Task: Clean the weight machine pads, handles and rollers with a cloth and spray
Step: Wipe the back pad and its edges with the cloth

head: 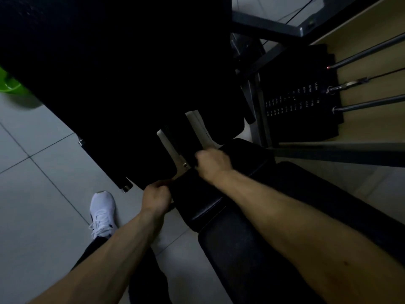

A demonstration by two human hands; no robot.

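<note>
Dim view looking down from head height at a weight machine. Two bare forearms reach forward and down, coming closer together toward the middle of the frame.

The left hand [156, 195] is lower and to the left, wrist bent slightly, knuckles up. Its fingers [162, 183] are curled and pinch the left edge of what looks like a dark cloth [188, 189]; the light is too poor to be sure of the material.

The right hand [213, 163] sits higher and further forward, slightly blurred. It is closed into a fist with its back to the camera, and it grips the cloth's far right corner.

The cloth lies flat between the two hands, on the front end of a black seat pad [210, 212] that runs back under the right forearm.

Beyond the hands a large black pad [109, 73] fills the upper left, with pale frame bars [167, 145] showing beneath it.

To the right stands the black weight stack [295, 102] with small white numbers, and metal rods [368, 104] rising from it.

On the grey tiled floor [32, 194], just left of the left forearm, is a white shoe [102, 210]. A bright green object [8, 82] shows at the far left edge.
</note>
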